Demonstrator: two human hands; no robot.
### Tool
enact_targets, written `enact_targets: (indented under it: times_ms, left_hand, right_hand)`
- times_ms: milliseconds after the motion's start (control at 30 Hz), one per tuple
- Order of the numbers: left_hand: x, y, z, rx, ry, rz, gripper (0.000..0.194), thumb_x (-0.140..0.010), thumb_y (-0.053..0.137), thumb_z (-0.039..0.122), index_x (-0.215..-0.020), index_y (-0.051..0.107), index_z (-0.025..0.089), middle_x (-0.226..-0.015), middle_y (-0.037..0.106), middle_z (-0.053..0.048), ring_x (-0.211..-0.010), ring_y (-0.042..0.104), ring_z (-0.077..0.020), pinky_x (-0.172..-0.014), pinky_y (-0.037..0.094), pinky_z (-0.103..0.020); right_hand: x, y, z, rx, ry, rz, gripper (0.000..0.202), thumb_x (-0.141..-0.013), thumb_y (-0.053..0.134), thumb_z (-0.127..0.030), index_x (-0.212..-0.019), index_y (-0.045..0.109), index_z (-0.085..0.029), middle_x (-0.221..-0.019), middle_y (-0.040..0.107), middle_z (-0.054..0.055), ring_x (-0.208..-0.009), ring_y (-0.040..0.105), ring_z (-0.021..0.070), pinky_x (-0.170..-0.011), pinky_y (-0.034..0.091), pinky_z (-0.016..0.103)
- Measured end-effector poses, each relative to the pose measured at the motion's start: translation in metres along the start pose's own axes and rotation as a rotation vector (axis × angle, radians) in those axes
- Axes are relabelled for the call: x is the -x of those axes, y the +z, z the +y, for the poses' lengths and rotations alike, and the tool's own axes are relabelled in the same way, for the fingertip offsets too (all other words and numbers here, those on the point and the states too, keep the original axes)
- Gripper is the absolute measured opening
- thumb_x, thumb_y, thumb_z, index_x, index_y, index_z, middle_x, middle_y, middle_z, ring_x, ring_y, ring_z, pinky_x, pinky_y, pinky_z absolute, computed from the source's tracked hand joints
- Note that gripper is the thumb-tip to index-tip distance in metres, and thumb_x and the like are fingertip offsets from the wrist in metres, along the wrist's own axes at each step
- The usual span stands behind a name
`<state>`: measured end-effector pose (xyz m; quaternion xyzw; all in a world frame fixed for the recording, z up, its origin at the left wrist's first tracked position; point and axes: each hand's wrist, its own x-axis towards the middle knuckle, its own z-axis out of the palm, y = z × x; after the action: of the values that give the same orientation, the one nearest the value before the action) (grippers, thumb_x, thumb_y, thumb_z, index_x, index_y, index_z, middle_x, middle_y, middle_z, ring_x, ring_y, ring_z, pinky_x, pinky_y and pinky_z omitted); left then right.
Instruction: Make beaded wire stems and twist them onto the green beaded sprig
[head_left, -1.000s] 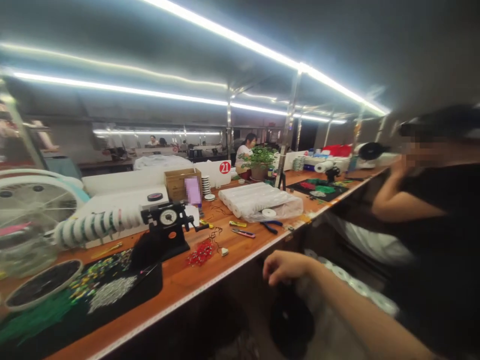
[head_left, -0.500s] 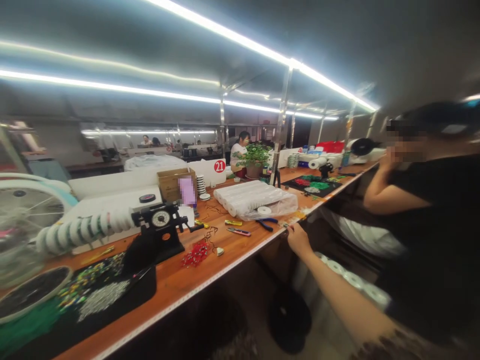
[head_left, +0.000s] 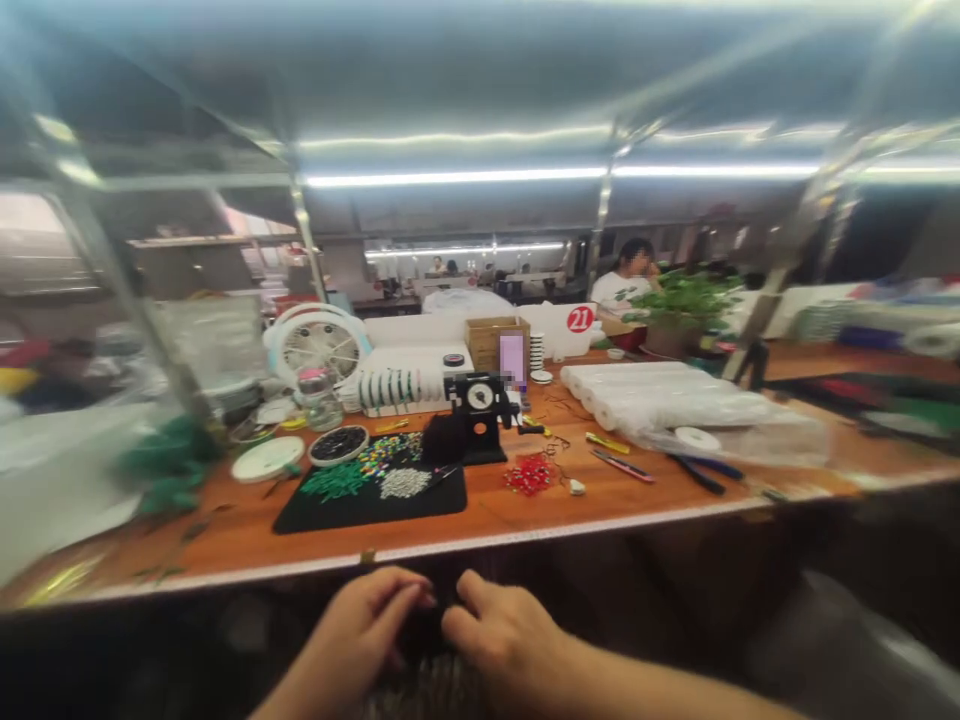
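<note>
1. Two hands meet below the near edge of the table (head_left: 525,540), over the person's lap: the left hand (head_left: 364,625) and the right hand (head_left: 502,640) face each other with their fingertips touching a small dark object (head_left: 429,630) between them.
2. Fingers (head_left: 405,600) of both hands curl inward around that dark object, pinching it from either side, likely to steady something small; what it is stays too dark and blurred to name.
3. Just beyond the fingers, on the table, lies a black mat (head_left: 375,495) carrying green pieces (head_left: 334,482), silver beads (head_left: 403,483) and mixed coloured beads; the mat seems there to keep loose bits from rolling.
4. Farther out from the fingers stands a black winding device with a dial (head_left: 476,415), and right of it a heap of red beads (head_left: 530,475).
5. Well off to the right of the fingers lie white rolls in a clear bag (head_left: 675,400), a white tape reel (head_left: 696,438) and small hand tools (head_left: 697,472).
6. Beyond the left hand sit a dark bowl (head_left: 338,445) and a small fan (head_left: 319,340).
</note>
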<state>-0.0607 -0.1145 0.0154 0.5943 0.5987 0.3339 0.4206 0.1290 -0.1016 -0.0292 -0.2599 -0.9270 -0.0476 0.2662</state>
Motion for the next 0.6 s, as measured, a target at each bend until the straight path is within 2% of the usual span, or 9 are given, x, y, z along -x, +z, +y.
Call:
enact_targets:
  times_ms: [67, 133, 200, 300, 333, 400, 467, 500, 600]
  left_hand:
    - [0.000, 0.010, -0.008, 0.010, 0.030, -0.053, 0.027, -0.081, 0.054, 0.038, -0.071, 0.061, 0.015, -0.071, 0.061, -0.002, -0.072, 0.054, -0.0167, -0.068, 0.044, -0.028]
    - [0.004, 0.021, -0.017, 0.098, 0.009, -0.031, 0.031, -0.080, 0.051, 0.042, -0.062, 0.051, 0.016, -0.062, 0.051, 0.001, -0.063, 0.047, -0.0139, -0.060, 0.039, -0.026]
    - [0.009, 0.030, -0.024, 0.164, -0.037, -0.019, 0.032, -0.079, 0.050, 0.044, -0.060, 0.043, 0.018, -0.060, 0.044, 0.003, -0.061, 0.043, -0.0130, -0.056, 0.036, -0.025]
    - [0.014, 0.034, -0.031, 0.202, -0.057, -0.061, 0.031, -0.079, 0.048, 0.044, -0.062, 0.040, 0.020, -0.061, 0.042, 0.004, -0.061, 0.040, -0.0129, -0.056, 0.034, -0.024]
    - [0.013, 0.032, -0.034, 0.172, -0.039, -0.018, 0.031, -0.080, 0.046, 0.043, -0.061, 0.040, 0.020, -0.060, 0.041, 0.004, -0.060, 0.039, -0.0127, -0.056, 0.033, -0.024]
    - [0.009, 0.025, -0.042, 0.048, 0.007, 0.195, 0.033, -0.083, 0.042, 0.043, -0.060, 0.039, 0.020, -0.057, 0.039, 0.005, -0.056, 0.037, -0.0124, -0.054, 0.031, -0.025]
    - [0.001, 0.017, -0.053, -0.077, 0.035, 0.445, 0.035, -0.085, 0.039, 0.043, -0.060, 0.040, 0.020, -0.055, 0.038, 0.005, -0.055, 0.037, -0.0128, -0.054, 0.028, -0.025]
    - [-0.003, 0.013, -0.058, -0.113, 0.035, 0.521, 0.035, -0.085, 0.039, 0.044, -0.060, 0.042, 0.020, -0.054, 0.039, 0.005, -0.054, 0.037, -0.0131, -0.054, 0.028, -0.026]
    - [-0.013, 0.006, -0.071, -0.140, 0.014, 0.576, 0.036, -0.084, 0.042, 0.045, -0.059, 0.046, 0.019, -0.052, 0.040, 0.004, -0.054, 0.038, -0.0136, -0.053, 0.027, -0.026]
  right_hand:
    - [-0.009, 0.017, -0.006, -0.012, -0.003, 0.128, 0.020, -0.075, 0.042, -0.005, -0.085, 0.054, -0.017, -0.069, 0.054, 0.004, -0.051, 0.049, 0.0163, -0.041, 0.033, 0.024]
    - [-0.011, 0.027, -0.007, -0.054, -0.009, 0.236, 0.024, -0.079, 0.034, -0.004, -0.089, 0.053, -0.015, -0.068, 0.053, 0.006, -0.052, 0.049, 0.0173, -0.041, 0.036, 0.024]
    - [-0.009, 0.033, -0.009, -0.105, -0.023, 0.299, 0.027, -0.082, 0.030, -0.004, -0.094, 0.052, -0.014, -0.069, 0.054, 0.007, -0.053, 0.051, 0.0177, -0.042, 0.040, 0.024]
    - [-0.001, 0.040, -0.012, -0.180, -0.006, 0.340, 0.026, -0.086, 0.029, -0.006, -0.099, 0.050, -0.016, -0.073, 0.055, 0.007, -0.056, 0.055, 0.0177, -0.045, 0.046, 0.025]
    - [0.002, 0.042, -0.013, -0.201, 0.033, 0.354, 0.023, -0.088, 0.031, -0.008, -0.099, 0.050, -0.016, -0.076, 0.056, 0.009, -0.058, 0.057, 0.0181, -0.047, 0.048, 0.025]
    - [0.009, 0.047, -0.013, -0.261, 0.131, 0.354, 0.017, -0.090, 0.036, -0.016, -0.102, 0.048, -0.016, -0.085, 0.059, 0.012, -0.066, 0.062, 0.0197, -0.053, 0.052, 0.028]
    - [0.015, 0.050, -0.011, -0.385, 0.215, 0.262, 0.015, -0.090, 0.041, -0.022, -0.103, 0.047, -0.016, -0.088, 0.061, 0.011, -0.071, 0.064, 0.0201, -0.060, 0.054, 0.028]
    - [0.019, 0.050, -0.009, -0.460, 0.243, 0.185, 0.014, -0.090, 0.043, -0.023, -0.101, 0.048, -0.017, -0.086, 0.062, 0.009, -0.071, 0.065, 0.0193, -0.061, 0.054, 0.027]
    - [0.030, 0.049, -0.004, -0.617, 0.338, 0.004, 0.008, -0.088, 0.045, -0.023, -0.093, 0.050, -0.020, -0.081, 0.064, 0.005, -0.070, 0.065, 0.0173, -0.064, 0.053, 0.026]
